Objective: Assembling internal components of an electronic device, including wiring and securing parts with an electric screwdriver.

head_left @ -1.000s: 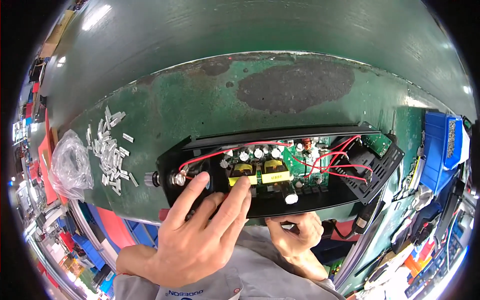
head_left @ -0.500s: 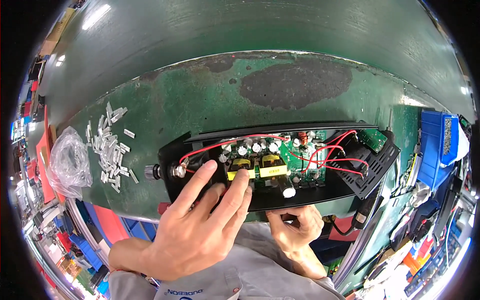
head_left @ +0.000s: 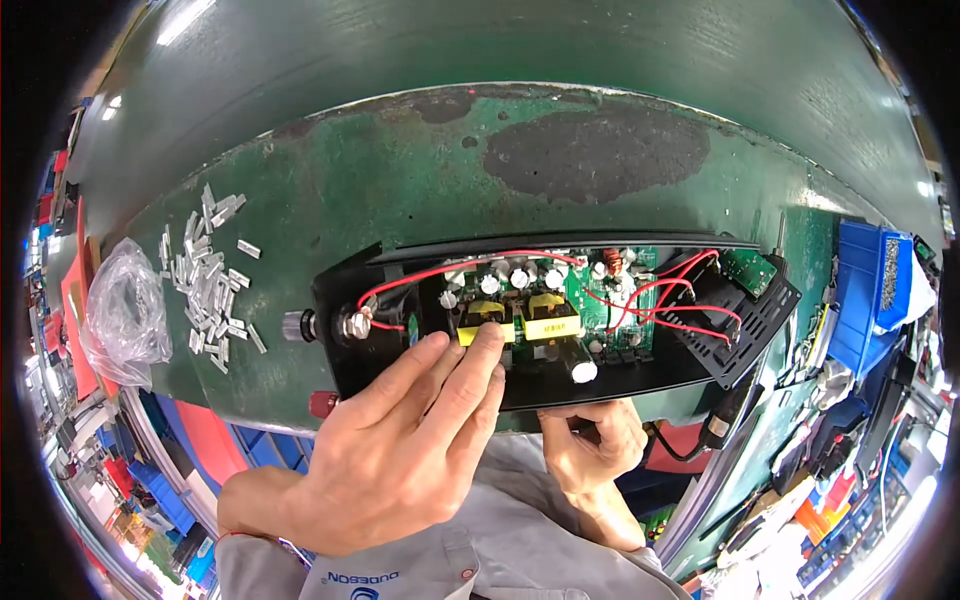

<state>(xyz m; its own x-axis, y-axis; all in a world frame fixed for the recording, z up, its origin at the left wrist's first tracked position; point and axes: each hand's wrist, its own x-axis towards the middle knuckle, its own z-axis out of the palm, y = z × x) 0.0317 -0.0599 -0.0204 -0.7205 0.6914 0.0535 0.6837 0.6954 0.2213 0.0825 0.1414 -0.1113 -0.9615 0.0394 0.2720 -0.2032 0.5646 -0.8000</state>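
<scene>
Black metal forms the long case (head_left: 650, 374) lying in front of you, its top uncovered, its length running left to right near the close edge of the green bench (head_left: 350, 200). Your left hand (head_left: 400, 455) reaches over the near side at the case's left half, palm down, fingers outstretched and only slightly parted, with nothing visibly gripped. Your middle fingertip (head_left: 488, 338) rests over the left yellow-wrapped transformer (head_left: 470, 336), while your index fingertip lies just left of it; your thumb is hidden. Your right hand (head_left: 600, 445) is at the near edge below the case, its fingers curled in loosely; you cannot tell from this view whether they hold anything or only steady the wall.

Inside, a green circuit board (head_left: 640, 300) carries a second yellow-wrapped transformer (head_left: 552, 328), and a white-topped cylinder (head_left: 583, 372) leans just in front of it. Red wires (head_left: 470, 262) run along the far side and loop toward the slotted end panel (head_left: 745, 345), which sits at a slant on your right. At the left end, a dark knob (head_left: 297, 325) sticks out, and a red knob (head_left: 323, 403) shows near your left hand.

Farther left, small silvery pieces (head_left: 205, 290) lie scattered beside a clear plastic bag (head_left: 125, 315). A blue bin (head_left: 865, 290) stands well off to your right.
</scene>
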